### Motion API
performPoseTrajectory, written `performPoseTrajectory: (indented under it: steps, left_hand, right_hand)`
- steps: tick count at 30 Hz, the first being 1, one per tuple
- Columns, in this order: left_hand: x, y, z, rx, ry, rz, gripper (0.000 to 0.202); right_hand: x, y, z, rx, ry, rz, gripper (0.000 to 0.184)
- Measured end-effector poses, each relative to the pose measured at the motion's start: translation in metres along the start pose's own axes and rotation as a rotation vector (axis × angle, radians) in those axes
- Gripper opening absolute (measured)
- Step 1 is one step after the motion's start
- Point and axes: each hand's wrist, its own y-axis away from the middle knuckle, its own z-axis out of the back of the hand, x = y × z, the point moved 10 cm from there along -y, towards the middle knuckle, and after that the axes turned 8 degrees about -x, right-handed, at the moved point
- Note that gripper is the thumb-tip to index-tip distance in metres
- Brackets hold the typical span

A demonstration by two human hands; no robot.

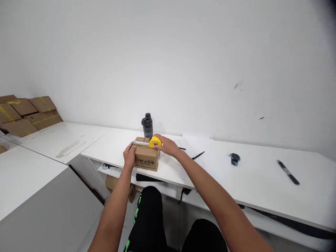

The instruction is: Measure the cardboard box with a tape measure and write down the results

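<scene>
1. Head: cardboard box [146, 163] sits on white table [262, 176], between the hands; steel tape blade [141, 143] runs left-right across its top, apparently its long axis.
2. Left hand [129, 156] grips box's left edge by blade tip; can't tell if pinching blade.
3. Right hand [167, 145] grasps yellow tape measure [154, 141] at box's right end.

The box [146, 157] was matt cardboard; the tape measure [154, 141] had a smooth plastic case; the tabletop [257, 175] looked smooth.
</scene>
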Motion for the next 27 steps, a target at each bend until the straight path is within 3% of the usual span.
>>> performPoseTrajectory:
  steps: [10,14,22,27]
  left_hand:
    - [0.002,0.001,-0.001,-0.008,0.013,0.036,0.042]
    - [0.003,-0.001,-0.006,0.028,0.027,0.049,0.043]
    - [0.004,-0.008,-0.014,0.073,0.072,0.094,0.046]
    - [-0.002,-0.009,-0.012,0.075,0.059,0.031,0.041]
  right_hand:
    - [-0.002,0.021,0.024,0.045,0.03,-0.042,0.05]
    - [-0.014,0.036,0.03,0.051,0.114,-0.087,0.049]
    - [-0.021,0.046,0.016,-0.009,0.173,-0.084,0.054]
    - [-0.02,0.045,0.016,-0.014,0.141,-0.09,0.053]
